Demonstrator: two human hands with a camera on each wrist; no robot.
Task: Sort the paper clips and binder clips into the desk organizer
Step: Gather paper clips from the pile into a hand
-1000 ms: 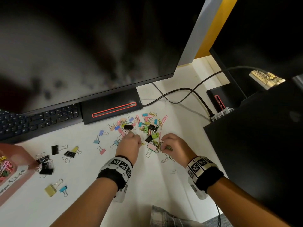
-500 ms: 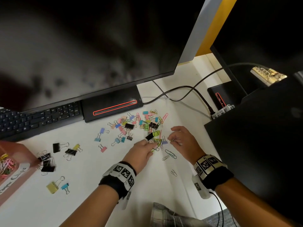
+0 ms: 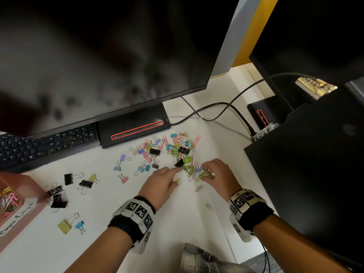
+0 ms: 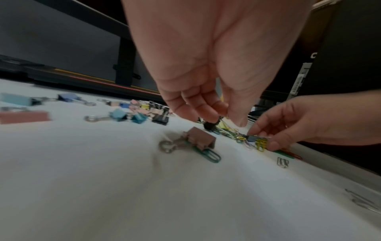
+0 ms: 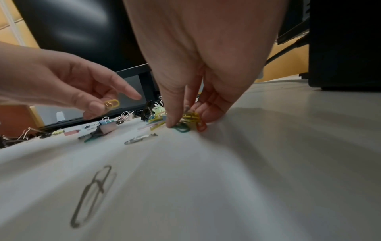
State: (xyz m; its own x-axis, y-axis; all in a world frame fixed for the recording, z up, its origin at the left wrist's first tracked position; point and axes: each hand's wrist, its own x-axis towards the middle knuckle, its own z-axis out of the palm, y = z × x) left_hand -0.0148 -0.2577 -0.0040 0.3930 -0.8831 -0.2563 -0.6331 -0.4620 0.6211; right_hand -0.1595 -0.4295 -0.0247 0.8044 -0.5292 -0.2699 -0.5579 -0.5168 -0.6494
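Right hand [image 5: 185, 73] pinches a bunch of paper clips [image 5: 190, 121] on the desk [image 5: 226, 179]. Only the right wrist view shows the left hand [image 5: 68, 84] gripping a yellow paper clip [image 5: 111, 103], forefinger extended.

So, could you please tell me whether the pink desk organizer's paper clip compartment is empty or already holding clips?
Already holding clips: the pink desk organizer shows a heap of coloured paper clips inside.

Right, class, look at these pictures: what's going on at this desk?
A person is sorting clips on a white desk. The left hand pinches one yellow paper clip. The right hand gathers a bunch of coloured paper clips against the desk at the edge of the mixed pile. Black binder clips lie apart on the left, near the pink organizer, which already holds some paper clips. Most clips are not yet sorted.
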